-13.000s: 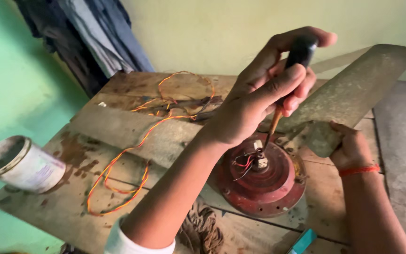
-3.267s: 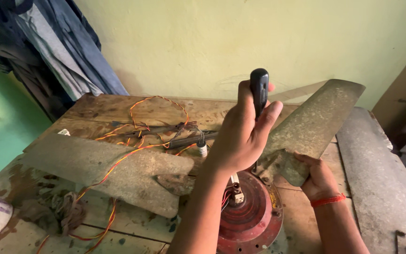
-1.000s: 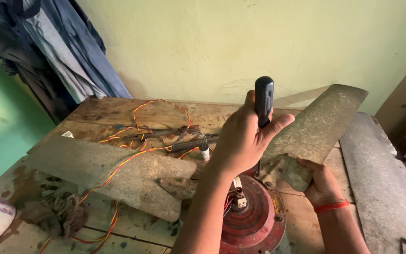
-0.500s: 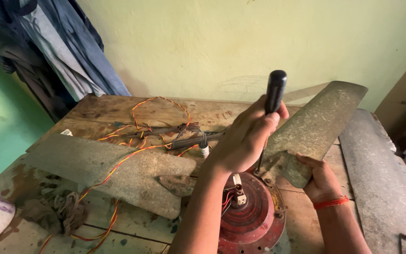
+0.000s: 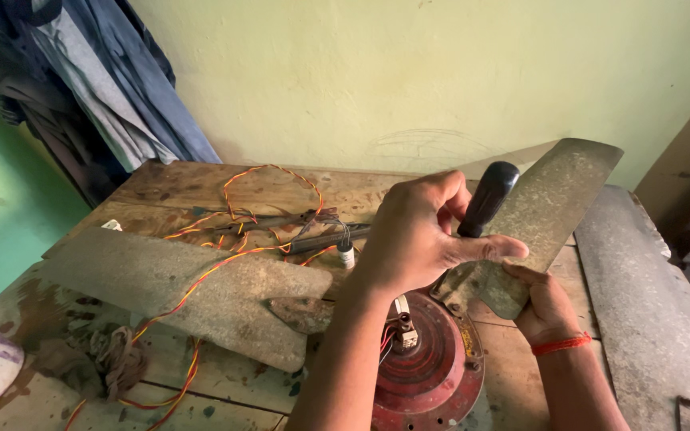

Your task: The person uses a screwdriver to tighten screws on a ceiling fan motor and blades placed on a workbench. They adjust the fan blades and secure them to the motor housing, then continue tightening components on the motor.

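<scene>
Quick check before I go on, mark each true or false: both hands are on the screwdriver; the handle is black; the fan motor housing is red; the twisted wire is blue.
1. Both hands grip the screwdriver. False: only the left hand holds it; the right hand holds the fan blade.
2. The screwdriver handle is black. True.
3. The motor housing is red. True.
4. The twisted wire is blue. False: it is orange and yellow, lying across the other blade.

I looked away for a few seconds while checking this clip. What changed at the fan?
The left hand tilted the screwdriver rightwards, its handle leaning over the blade. The right hand keeps steadying that blade; the red motor and wires haven't moved.
</scene>
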